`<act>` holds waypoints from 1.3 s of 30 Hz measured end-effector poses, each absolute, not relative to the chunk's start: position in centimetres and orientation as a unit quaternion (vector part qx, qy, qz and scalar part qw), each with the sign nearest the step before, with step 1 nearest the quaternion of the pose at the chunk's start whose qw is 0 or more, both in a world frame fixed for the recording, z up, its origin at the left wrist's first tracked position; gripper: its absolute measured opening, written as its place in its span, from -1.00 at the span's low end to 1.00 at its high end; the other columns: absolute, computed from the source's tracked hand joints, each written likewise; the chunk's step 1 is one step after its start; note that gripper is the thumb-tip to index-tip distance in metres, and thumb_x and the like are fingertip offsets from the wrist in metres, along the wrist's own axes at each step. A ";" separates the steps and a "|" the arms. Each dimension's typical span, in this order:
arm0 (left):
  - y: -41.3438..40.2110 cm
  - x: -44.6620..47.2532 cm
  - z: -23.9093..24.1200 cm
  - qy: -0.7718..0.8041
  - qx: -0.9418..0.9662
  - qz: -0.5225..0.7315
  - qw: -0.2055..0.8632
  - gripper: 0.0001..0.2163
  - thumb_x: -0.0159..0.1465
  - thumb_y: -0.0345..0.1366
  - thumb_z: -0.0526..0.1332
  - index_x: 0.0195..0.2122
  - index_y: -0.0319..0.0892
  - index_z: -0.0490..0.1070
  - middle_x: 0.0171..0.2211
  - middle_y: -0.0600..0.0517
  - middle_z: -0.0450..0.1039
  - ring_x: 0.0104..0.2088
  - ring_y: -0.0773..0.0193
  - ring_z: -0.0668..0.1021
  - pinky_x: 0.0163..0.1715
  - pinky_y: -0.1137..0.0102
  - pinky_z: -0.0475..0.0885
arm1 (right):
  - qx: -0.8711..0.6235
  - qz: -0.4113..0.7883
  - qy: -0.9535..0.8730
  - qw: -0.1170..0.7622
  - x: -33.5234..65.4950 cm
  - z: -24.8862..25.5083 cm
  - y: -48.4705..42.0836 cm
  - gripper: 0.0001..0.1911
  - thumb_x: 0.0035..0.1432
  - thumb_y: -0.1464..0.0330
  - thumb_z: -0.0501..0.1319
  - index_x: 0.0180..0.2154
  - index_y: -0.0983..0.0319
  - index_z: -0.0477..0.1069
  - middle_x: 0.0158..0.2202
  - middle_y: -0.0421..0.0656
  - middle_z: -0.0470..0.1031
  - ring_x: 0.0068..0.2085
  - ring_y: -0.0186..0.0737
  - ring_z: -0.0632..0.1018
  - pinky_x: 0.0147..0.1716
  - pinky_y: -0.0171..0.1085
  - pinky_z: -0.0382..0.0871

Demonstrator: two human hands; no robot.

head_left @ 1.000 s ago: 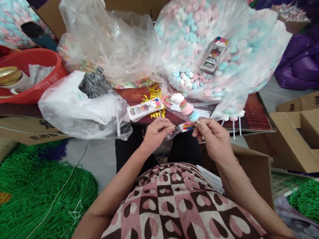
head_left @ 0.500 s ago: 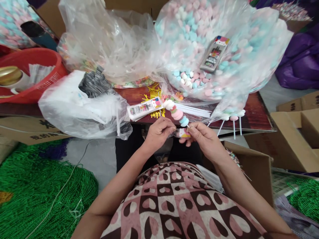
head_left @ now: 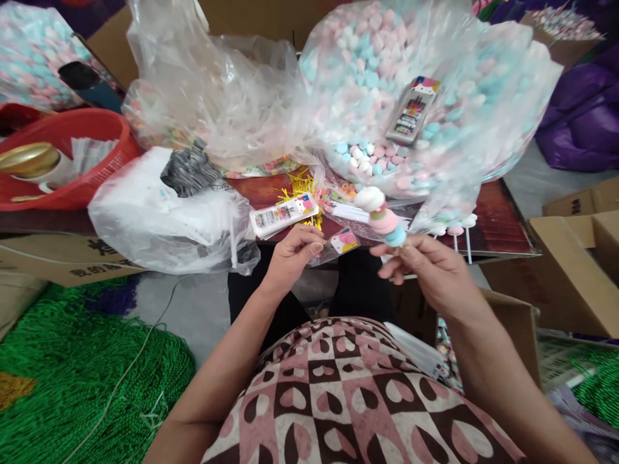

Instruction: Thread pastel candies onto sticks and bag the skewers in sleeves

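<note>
My left hand pinches the edge of a small clear plastic bag with a printed card end, just in front of the table edge. To its right, my right hand is closed on a marshmallow stick, gripping it low; white, pink and blue marshmallows are stacked on it and lean up to the left. Behind my left hand lies a stack of printed bags on yellow twist ties. Several more marshmallow sticks rest at the table's right edge.
Big clear bags of marshmallows fill the back of the table. A white plastic bag and a red basket stand left. Cardboard boxes are at right; green cord covers the floor at left.
My right hand has moved right and away from my left, carrying the marshmallow stick. The small bag now shows between the hands, held by my left hand alone.
</note>
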State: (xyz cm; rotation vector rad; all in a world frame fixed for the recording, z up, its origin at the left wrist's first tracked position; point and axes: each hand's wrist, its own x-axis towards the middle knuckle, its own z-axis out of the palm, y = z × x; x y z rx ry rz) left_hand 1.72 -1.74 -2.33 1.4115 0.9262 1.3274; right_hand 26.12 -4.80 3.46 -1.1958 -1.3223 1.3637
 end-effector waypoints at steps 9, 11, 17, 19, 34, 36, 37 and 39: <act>-1.7 1.0 -2.8 0.345 0.520 0.566 0.538 -0.89 0.18 -0.22 0.35 -0.42 -0.12 0.57 -0.25 -0.03 0.48 -0.10 0.24 0.49 -0.04 0.31 0.38 | -0.576 0.433 -0.603 0.342 29.9 4.1 -5.4 -0.71 0.19 0.09 0.25 -0.40 0.16 0.49 -0.53 -0.22 0.45 -0.56 -0.35 0.38 -0.60 -0.34 0.24; -1.7 1.0 -2.9 0.346 0.523 0.564 0.537 -0.89 0.19 -0.23 0.34 -0.42 -0.12 0.57 -0.23 -0.04 0.49 -0.10 0.25 0.49 -0.05 0.32 0.38 | -0.580 0.412 -0.627 0.316 30.0 4.2 -5.4 -0.69 0.19 0.06 0.23 -0.38 0.16 0.49 -0.55 -0.22 0.44 -0.57 -0.34 0.38 -0.60 -0.34 0.23; -1.4 0.4 -2.8 0.350 0.582 0.531 0.507 -0.92 0.22 -0.26 0.32 -0.34 -0.10 0.59 -0.17 -0.05 0.47 -0.12 0.25 0.49 -0.08 0.31 0.39 | -0.574 0.343 -0.696 0.261 30.9 4.7 -4.9 -0.59 0.17 0.00 0.21 -0.38 0.20 0.54 -0.54 -0.18 0.50 -0.53 -0.28 0.46 -0.50 -0.32 0.32; -1.3 0.2 -2.5 0.341 0.613 0.517 0.491 -0.93 0.22 -0.27 0.31 -0.33 -0.10 0.59 -0.18 -0.05 0.48 -0.11 0.25 0.49 -0.04 0.30 0.37 | -0.577 0.325 -0.702 0.262 31.4 4.7 -4.8 -0.60 0.15 0.00 0.22 -0.36 0.21 0.56 -0.44 -0.13 0.58 -0.42 -0.22 0.54 -0.39 -0.29 0.38; -0.7 0.0 -1.6 0.326 0.709 0.472 0.409 -0.89 0.24 -0.22 0.29 -0.35 -0.11 0.57 -0.26 -0.06 0.52 -0.08 0.19 0.52 -0.02 0.24 0.39 | -0.533 0.316 -0.738 0.267 31.5 4.5 -4.2 -0.69 0.16 0.08 0.27 -0.40 0.18 0.56 -0.45 -0.11 0.52 -0.40 -0.22 0.49 -0.34 -0.26 0.34; -0.7 0.0 -1.6 0.325 0.708 0.476 0.409 -0.89 0.24 -0.22 0.29 -0.35 -0.11 0.57 -0.28 -0.06 0.52 -0.08 0.19 0.52 -0.03 0.24 0.39 | -0.536 0.317 -0.734 0.270 31.6 4.5 -4.2 -0.67 0.15 0.06 0.28 -0.39 0.18 0.57 -0.46 -0.12 0.52 -0.41 -0.23 0.48 -0.34 -0.25 0.34; -0.7 0.0 -1.6 0.325 0.707 0.476 0.410 -0.88 0.24 -0.22 0.29 -0.35 -0.11 0.57 -0.27 -0.06 0.52 -0.08 0.19 0.52 -0.03 0.24 0.39 | -0.539 0.322 -0.728 0.276 31.7 4.5 -4.3 -0.67 0.14 0.06 0.28 -0.39 0.19 0.58 -0.46 -0.12 0.52 -0.41 -0.23 0.48 -0.35 -0.26 0.35; -0.8 0.2 -1.5 0.325 0.706 0.475 0.413 -0.88 0.23 -0.21 0.30 -0.35 -0.11 0.58 -0.26 -0.06 0.52 -0.10 0.19 0.53 -0.04 0.24 0.39 | -0.548 0.341 -0.706 0.291 31.6 4.5 -4.4 -0.67 0.12 0.06 0.30 -0.38 0.19 0.58 -0.45 -0.12 0.53 -0.41 -0.24 0.49 -0.36 -0.27 0.35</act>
